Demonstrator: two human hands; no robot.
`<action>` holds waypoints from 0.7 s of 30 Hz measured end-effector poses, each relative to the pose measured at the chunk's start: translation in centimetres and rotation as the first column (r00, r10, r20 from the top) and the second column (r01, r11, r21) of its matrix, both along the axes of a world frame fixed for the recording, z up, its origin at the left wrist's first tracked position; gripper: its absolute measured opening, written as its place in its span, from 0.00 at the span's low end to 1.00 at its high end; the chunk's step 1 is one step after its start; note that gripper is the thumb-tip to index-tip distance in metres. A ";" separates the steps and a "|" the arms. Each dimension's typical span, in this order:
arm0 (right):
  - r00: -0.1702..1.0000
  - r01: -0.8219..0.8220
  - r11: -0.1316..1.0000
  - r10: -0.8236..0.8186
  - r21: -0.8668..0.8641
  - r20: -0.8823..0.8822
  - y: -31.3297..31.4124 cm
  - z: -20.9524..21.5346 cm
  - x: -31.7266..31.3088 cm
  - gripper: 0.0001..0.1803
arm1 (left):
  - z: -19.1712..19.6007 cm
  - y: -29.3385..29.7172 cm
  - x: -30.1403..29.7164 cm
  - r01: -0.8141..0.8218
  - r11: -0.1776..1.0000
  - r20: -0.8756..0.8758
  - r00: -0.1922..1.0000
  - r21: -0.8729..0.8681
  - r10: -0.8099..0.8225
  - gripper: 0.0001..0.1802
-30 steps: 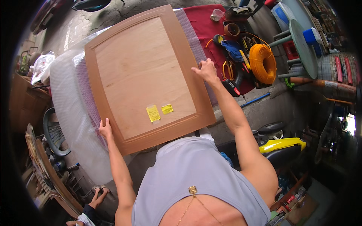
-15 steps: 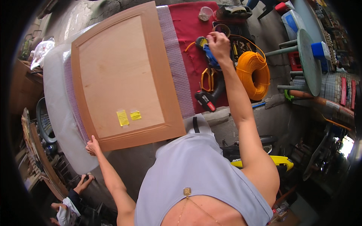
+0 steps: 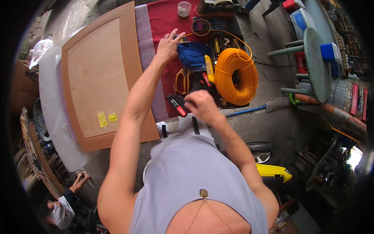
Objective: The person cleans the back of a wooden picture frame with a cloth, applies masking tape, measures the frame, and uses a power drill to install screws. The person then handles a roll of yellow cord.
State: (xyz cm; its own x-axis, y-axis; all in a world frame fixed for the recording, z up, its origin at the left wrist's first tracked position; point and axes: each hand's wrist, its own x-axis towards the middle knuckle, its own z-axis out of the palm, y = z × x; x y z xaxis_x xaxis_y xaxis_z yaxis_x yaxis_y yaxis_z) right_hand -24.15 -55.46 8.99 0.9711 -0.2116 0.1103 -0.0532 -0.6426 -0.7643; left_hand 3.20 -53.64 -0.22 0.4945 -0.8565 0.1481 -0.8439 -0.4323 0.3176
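While a framed wooden panel lies flat across the left half of the frame, the left hand is stretched to the upper centre, its fingers spread and resting on a red cloth beside a crumpled blue fabric. The right hand is seen near the centre of the frame, its fingers curled together around a black-and-red hand tool, whose head juts out to the left of the knuckles; how tightly the tool is gripped cannot be told. Just right of the blue fabric, a large coil of orange cord is laid on a dark tray, with yellow-handled scissors placed between the two hands. A roll of tape and a small clear cup are seen at the top of the cloth. Two yellow stickers are fixed to the panel's lower part, and the panel is bedded on pale bubble wrap. A round green table is shown at the right, and another person's hand is caught at the lower left.
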 end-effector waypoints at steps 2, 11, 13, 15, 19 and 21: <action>0.995 0.001 0.996 0.009 0.095 -0.101 2.0 0.0 -2.6 0.10 | -0.6 -2.0 0.1 0.081 0.984 0.033 0.996 0.157 -0.087 0.32; 0.933 0.203 0.966 -0.140 0.163 -0.331 0.0 -1.1 -8.7 0.12 | 1.3 4.0 1.5 -0.273 0.954 -0.222 0.945 -0.126 0.241 0.39; 0.913 0.169 0.977 -0.106 0.129 -0.394 -0.8 -1.3 -9.4 0.12 | 0.6 7.5 1.5 -0.575 0.799 -0.649 0.678 -0.177 0.345 0.41; 0.920 0.157 0.983 -0.112 0.091 -0.377 -1.1 -2.0 -9.7 0.11 | 2.1 9.5 -0.4 -0.720 0.664 -0.951 0.307 -0.203 0.043 0.33; 0.938 0.317 0.936 -0.285 0.156 -0.199 -1.9 -0.2 -7.5 0.07 | 4.6 14.1 -3.5 -0.858 0.465 -0.880 -0.034 -0.217 -0.474 0.25; 0.920 0.388 0.921 -0.387 0.025 -0.058 -3.1 0.9 -6.2 0.06 | 6.1 15.5 -5.2 -0.857 0.457 -0.808 -0.087 -0.237 -0.582 0.27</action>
